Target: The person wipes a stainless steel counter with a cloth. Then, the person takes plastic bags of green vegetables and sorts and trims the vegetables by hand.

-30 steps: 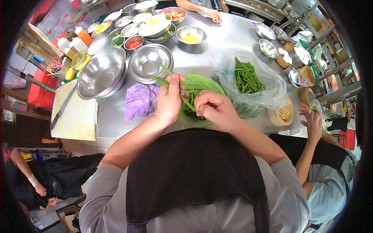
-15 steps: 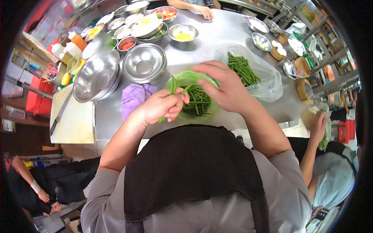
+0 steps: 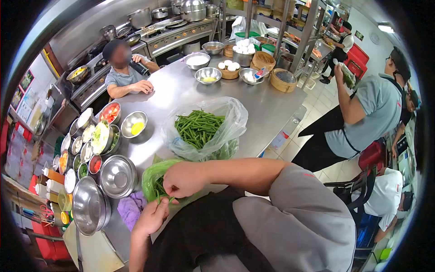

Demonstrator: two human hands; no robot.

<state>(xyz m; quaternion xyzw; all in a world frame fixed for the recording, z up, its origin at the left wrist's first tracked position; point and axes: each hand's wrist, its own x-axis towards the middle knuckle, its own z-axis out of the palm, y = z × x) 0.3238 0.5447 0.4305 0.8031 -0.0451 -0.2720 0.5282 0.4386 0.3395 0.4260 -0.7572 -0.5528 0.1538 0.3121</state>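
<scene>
My left hand [image 3: 152, 216] is closed around green beans, their tips showing by my thumb at the mouth of a light green plastic bag [image 3: 149, 176]. Curled over the same bag, my right hand [image 3: 185, 179] pinches at the beans right against my left fingertips. More beans inside this bag are mostly hidden behind my right hand. Just beyond, a clear plastic bag [image 3: 236, 119] stands open with a heap of whole green beans [image 3: 199, 129] in it. A crumpled purple cloth [image 3: 131, 209] lies beside my left hand.
Steel bowls [image 3: 118, 177] and a large basin [image 3: 88, 206] crowd the left, near a cutting board [image 3: 97, 251]. Bowls, eggs [image 3: 244, 46] and bamboo steamers [image 3: 283, 80] line the far right edge. A person [image 3: 124, 72] leans on the table opposite; another [image 3: 371, 109] stands at right.
My view has swung up and to the right. My right hand, open and raised half a second ago, has come down to meet my left hand at the beans.
</scene>
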